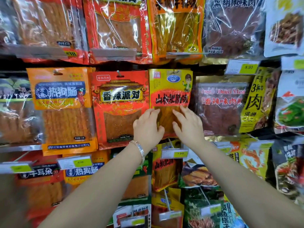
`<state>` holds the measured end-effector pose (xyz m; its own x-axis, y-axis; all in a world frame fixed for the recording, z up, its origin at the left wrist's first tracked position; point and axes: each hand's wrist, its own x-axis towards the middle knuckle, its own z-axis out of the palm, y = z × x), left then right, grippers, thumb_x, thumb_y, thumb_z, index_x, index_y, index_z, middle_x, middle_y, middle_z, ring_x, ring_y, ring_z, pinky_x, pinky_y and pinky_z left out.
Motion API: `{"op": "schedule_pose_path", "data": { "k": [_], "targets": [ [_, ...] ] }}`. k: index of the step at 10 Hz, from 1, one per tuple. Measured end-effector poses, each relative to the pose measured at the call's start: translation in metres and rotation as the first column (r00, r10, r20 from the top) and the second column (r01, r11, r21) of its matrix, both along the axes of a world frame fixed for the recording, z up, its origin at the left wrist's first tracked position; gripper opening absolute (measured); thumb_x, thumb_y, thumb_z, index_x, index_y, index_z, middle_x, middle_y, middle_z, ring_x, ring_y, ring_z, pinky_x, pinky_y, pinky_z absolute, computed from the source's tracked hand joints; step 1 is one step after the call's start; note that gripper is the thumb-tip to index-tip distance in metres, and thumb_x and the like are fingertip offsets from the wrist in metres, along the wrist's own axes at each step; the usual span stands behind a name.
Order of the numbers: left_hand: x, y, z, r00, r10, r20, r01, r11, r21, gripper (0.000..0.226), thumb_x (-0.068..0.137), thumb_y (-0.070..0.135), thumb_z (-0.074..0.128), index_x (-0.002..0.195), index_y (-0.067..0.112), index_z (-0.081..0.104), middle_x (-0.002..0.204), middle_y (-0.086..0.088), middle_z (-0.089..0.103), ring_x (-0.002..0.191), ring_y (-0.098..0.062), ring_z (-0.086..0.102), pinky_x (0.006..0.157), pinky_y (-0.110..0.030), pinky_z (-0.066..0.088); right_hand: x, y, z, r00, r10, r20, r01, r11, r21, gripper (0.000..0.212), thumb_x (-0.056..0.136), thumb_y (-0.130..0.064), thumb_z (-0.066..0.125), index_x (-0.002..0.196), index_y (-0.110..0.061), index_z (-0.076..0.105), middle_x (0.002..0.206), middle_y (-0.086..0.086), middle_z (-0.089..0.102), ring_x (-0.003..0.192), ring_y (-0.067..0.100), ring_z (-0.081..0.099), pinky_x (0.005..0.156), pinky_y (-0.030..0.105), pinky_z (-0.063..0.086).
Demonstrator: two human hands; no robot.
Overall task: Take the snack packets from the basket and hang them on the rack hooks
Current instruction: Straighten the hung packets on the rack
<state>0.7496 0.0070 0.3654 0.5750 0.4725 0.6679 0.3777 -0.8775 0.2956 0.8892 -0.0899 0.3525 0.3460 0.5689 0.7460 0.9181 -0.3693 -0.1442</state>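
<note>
Touching yellow snack packet (pixel 171 89) with both hands. Left hand (pixel 147 127) lies on lower left part of packet, fingers (pixel 153 111) spread and almost straight, wrapped round nothing. Right hand (pixel 189 127) lies on lower right part, fingers spread too, tips near red band. Packet upright against rack, between red packet (pixel 120 104) on left and dried meat packet (pixel 220 109) on right. Cannot tell if top sits on hook. Bracelet (pixel 139 148) on left wrist. Price tag (pixel 175 153) just below hands.
</note>
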Motion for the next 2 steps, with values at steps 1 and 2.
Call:
{"op": "schedule_pose_path", "data": {
  "k": [1, 2],
  "targets": [
    [-0.02, 0.003, 0.0, 0.999, 0.033, -0.033, -0.034, 0.999, -0.041, 0.058, 0.085, 0.032, 0.055, 0.14, 0.024, 0.039, 0.143, 0.003, 0.04, 0.126, -0.02, 0.043, 0.101, -0.048, 0.034, -0.013, -0.007, 0.005, 0.999, -0.009, -0.039, 0.009, 1.0, -0.011, 0.04, 0.091, -0.03, 0.052, 0.13, -0.022, 0.054, 0.137, 0.005, 0.05, 0.128, 0.026, 0.042, 0.103, 0.041, 0.03],
    [-0.045, 0.007, -0.007, 0.997, 0.029, -0.071, -0.035, 0.996, -0.081, 0.052, 0.086, 0.033, 0.054, 0.136, 0.025, 0.044, 0.138, 0.002, 0.046, 0.121, -0.02, 0.05, 0.1, -0.045, 0.036, -0.031, -0.022, -0.007, 0.995, 0.011, -0.099, -0.011, 1.0, 0.008, 0.033, 0.088, -0.028, 0.055, 0.12, -0.02, 0.06, 0.112, 0.002, 0.063, 0.107, 0.027, 0.055, 0.088, 0.039, 0.04]
  ]
}}
